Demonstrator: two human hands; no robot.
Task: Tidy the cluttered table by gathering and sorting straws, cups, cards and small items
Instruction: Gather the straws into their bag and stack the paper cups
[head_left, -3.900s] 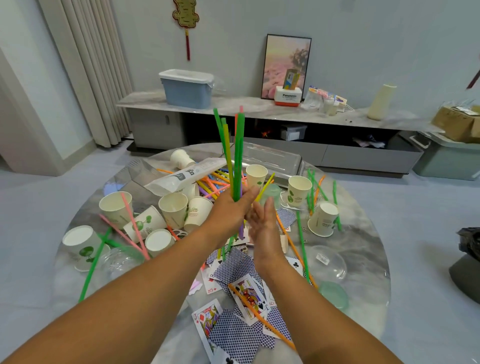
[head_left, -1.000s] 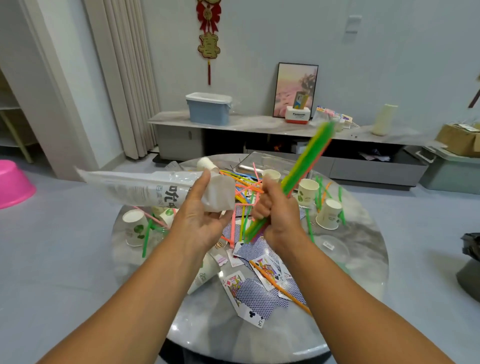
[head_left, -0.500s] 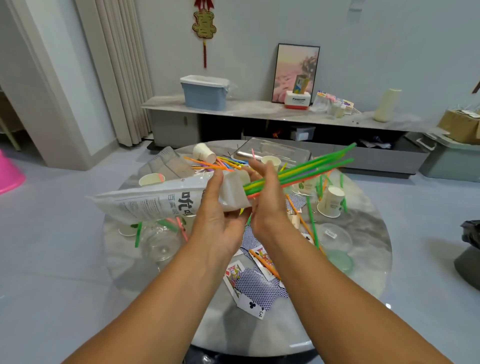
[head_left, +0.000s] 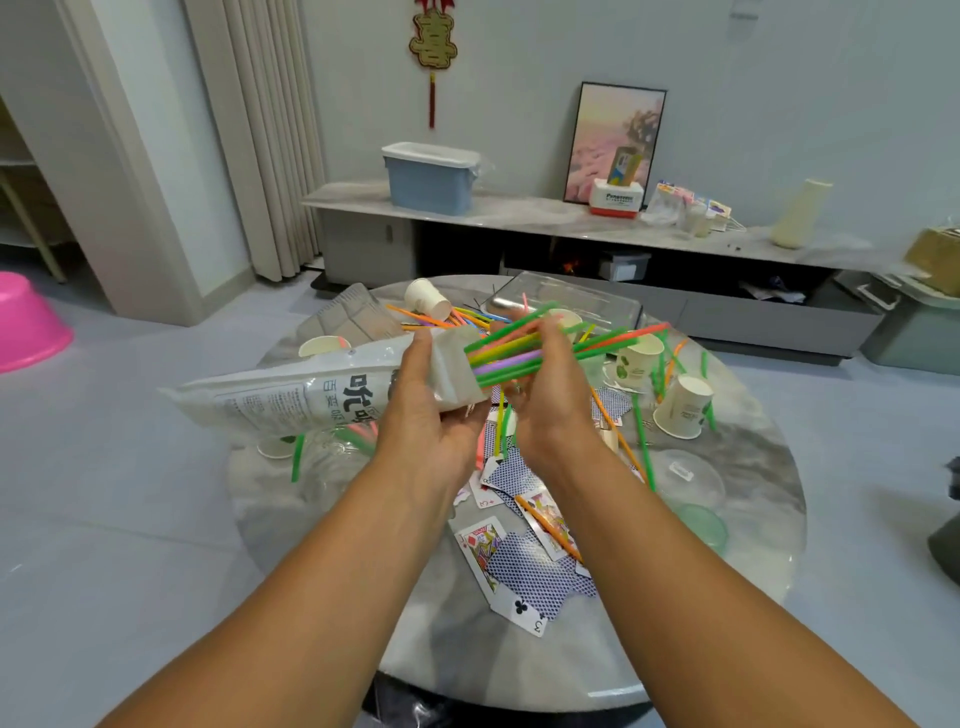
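My left hand (head_left: 426, 410) grips the open end of a long white plastic straw bag (head_left: 291, 395), held level above the round marble table (head_left: 519, 654). My right hand (head_left: 545, 395) holds a bundle of coloured straws (head_left: 524, 353), whose left tips sit in the bag's mouth while the rest points right. More loose straws (head_left: 457, 318) lie at the table's far side. Paper cups (head_left: 680, 400) stand and lie around them. Playing cards (head_left: 524, 566) are scattered below my wrists, with an orange straw (head_left: 545, 527) across them.
A clear plastic tray (head_left: 571, 301) sits at the table's far edge, clear and green lids (head_left: 701, 525) at the right. Behind stands a low cabinet with a blue bin (head_left: 431, 179). A pink basin (head_left: 26, 325) is on the floor at the left.
My left hand took the straw bag off the table and lifted it. My right hand swung the straw bundle from upright to level and pushed its tips into the bag's mouth.
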